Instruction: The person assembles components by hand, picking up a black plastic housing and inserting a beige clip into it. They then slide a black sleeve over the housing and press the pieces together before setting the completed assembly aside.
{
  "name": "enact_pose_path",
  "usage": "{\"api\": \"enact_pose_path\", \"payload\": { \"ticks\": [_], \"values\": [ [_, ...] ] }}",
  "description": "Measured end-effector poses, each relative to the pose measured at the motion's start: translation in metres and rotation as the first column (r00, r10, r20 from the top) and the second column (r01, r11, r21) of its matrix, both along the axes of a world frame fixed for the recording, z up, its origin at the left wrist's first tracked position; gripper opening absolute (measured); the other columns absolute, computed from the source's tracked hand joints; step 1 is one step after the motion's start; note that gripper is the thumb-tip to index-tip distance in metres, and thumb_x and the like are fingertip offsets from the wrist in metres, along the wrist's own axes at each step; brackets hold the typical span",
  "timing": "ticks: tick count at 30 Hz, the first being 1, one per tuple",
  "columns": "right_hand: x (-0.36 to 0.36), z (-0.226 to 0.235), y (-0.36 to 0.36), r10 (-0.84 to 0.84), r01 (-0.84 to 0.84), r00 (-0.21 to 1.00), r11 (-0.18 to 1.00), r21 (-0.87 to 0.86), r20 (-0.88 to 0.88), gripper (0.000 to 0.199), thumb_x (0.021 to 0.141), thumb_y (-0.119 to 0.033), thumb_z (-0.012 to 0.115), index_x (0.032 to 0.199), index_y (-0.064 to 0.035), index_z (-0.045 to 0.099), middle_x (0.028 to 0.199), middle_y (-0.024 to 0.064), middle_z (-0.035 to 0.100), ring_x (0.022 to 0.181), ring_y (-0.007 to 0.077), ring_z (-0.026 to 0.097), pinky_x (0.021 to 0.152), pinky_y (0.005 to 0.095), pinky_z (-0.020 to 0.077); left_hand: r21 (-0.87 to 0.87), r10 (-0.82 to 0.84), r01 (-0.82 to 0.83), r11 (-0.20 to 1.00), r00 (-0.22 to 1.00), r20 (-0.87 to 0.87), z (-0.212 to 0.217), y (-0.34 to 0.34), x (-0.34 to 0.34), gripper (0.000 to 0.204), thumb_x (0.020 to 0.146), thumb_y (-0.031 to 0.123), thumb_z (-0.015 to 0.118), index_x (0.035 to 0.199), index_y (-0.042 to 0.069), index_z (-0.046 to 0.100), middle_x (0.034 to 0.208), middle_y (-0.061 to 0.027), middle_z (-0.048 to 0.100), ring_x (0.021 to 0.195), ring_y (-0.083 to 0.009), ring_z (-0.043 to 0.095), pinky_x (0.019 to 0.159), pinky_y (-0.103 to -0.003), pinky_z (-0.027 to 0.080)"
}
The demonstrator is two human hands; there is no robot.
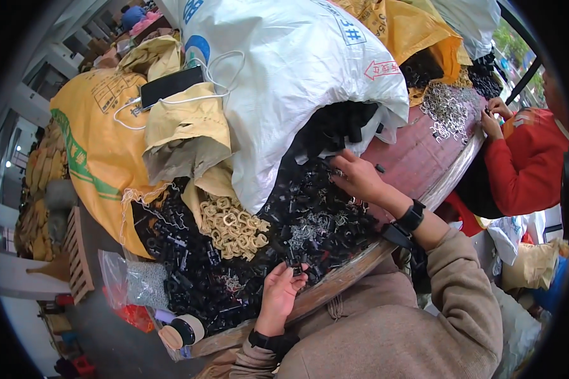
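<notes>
My left hand (281, 295) is at the front edge of the table, its fingertips closed around a small black plastic part (295, 269). Further up and to the right, my right hand (362, 179) reaches to the heap of black plastic parts (291, 189) by the mouth of the white woven sack (297, 69). Its fingers are bent together at the heap, and whatever they pinch is too small to make out. Between my hands lies a patch of small silvery metal pieces (310, 230). Beige ring-shaped parts (231, 227) spill from a paper bag (189, 136) left of them.
A phone (171, 86) with a white cable rests on a yellow sack (101, 107). Clear bags of small pieces (146, 284) and a round tape roll (188, 330) sit at the left corner. On the right, a person in red (525, 158) works near metal hooks (447, 110).
</notes>
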State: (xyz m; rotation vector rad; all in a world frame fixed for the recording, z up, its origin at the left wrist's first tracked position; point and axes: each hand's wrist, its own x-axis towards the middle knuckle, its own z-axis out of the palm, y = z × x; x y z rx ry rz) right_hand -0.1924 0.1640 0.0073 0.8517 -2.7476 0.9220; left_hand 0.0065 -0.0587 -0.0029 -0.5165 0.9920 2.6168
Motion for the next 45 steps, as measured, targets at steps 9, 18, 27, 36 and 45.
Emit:
{"api": "enact_pose_path", "payload": {
  "ticks": [9, 18, 27, 36, 45],
  "values": [
    [0.0, -0.015, 0.002, 0.036, -0.048, 0.997, 0.984, 0.171, 0.073, 0.022, 0.07, -0.02, 0.058, 0.086, -0.0058, 0.05, 0.085, 0.0114, 0.049, 0.072, 0.0326, 0.054, 0.06, 0.0414, 0.0443, -0.021, 0.029, -0.029, 0.999, 0.999, 0.013, -0.001, 0.0, 0.004, 0.024, 0.084, 0.011, 0.05, 0.104, -0.001, 0.051, 0.098, -0.0155, 0.058, 0.076, -0.0177, 0.06, 0.066, -0.025, 0.049],
    [0.008, 0.018, -0.033, 0.236, -0.233, 0.968, 0.972, -0.04, 0.082, 0.019, 0.072, -0.015, 0.058, 0.088, -0.0054, 0.053, 0.082, 0.0115, 0.05, 0.067, 0.0301, 0.054, 0.057, 0.038, 0.0441, -0.025, 0.033, -0.033, 0.999, 0.999, 0.018, -0.001, 0.005, -0.002, 0.027, 0.084, 0.014, 0.05, 0.105, -0.003, 0.049, 0.096, -0.0156, 0.058, 0.077, -0.0183, 0.059, 0.067, -0.026, 0.049],
    [0.036, 0.016, -0.099, 0.493, -0.491, 0.87, 0.862, -0.126, -0.013, 0.017, 0.072, -0.013, 0.059, 0.086, -0.0052, 0.053, 0.081, 0.0096, 0.051, 0.066, 0.0289, 0.055, 0.054, 0.0373, 0.044, 0.005, 0.05, -0.05, 0.999, 0.998, 0.028, -0.001, -0.003, 0.004, 0.024, 0.084, 0.013, 0.049, 0.104, -0.001, 0.051, 0.096, -0.0143, 0.058, 0.076, -0.017, 0.059, 0.066, -0.025, 0.049],
    [0.043, 0.0, -0.117, 0.426, -0.426, 0.904, 0.905, -0.004, 0.031, 0.014, 0.071, -0.012, 0.059, 0.082, -0.0051, 0.052, 0.074, 0.0098, 0.051, 0.066, 0.0284, 0.055, 0.052, 0.0378, 0.0439, -0.021, 0.066, -0.065, 0.998, 0.998, 0.018, 0.001, -0.008, 0.006, 0.027, 0.084, 0.014, 0.05, 0.105, -0.003, 0.048, 0.096, -0.016, 0.058, 0.075, -0.0184, 0.058, 0.065, -0.026, 0.049],
    [0.037, 0.0, -0.027, 0.169, -0.171, 0.985, 0.984, -0.053, -0.034, 0.018, 0.071, -0.012, 0.059, 0.086, -0.0045, 0.054, 0.074, 0.0102, 0.05, 0.064, 0.0289, 0.054, 0.055, 0.0358, 0.045, 0.032, 0.068, -0.067, 0.997, 0.998, -0.002, -0.003, -0.007, 0.007, 0.026, 0.083, 0.014, 0.052, 0.104, -0.003, 0.051, 0.096, -0.0148, 0.058, 0.075, -0.0165, 0.059, 0.064, -0.023, 0.049]
  ]
}}
